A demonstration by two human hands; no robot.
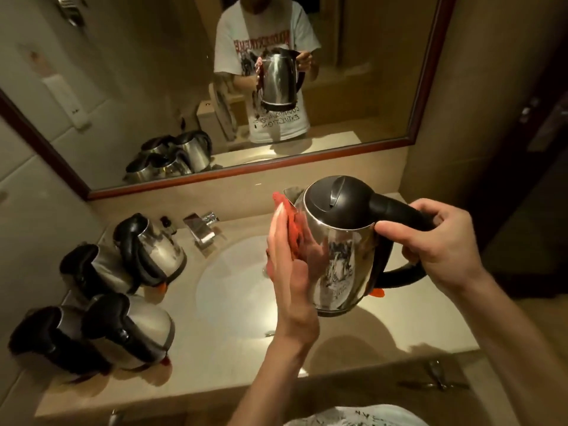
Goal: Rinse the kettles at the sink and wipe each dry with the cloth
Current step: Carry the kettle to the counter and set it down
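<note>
Kettle [344, 253] held, left hand [292, 272] pressing cloth [295, 232]

Five kettles, one cloth, one sink

Four kettles [92, 302] stand on the tabletop [415, 309], one kettle [338, 259] is held up; one red cloth [292, 229], one sink [233, 290], one tap [201, 226], one mirror [424, 87], two hands.

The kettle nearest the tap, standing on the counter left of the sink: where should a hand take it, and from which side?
Take that kettle by its black loop handle, which faces left and toward the viewer. Come from the front-left with the left hand, fingers curling through the loop. The steel body is smooth and rounded, and another kettle stands close beside it, so the approach is tight.
</note>
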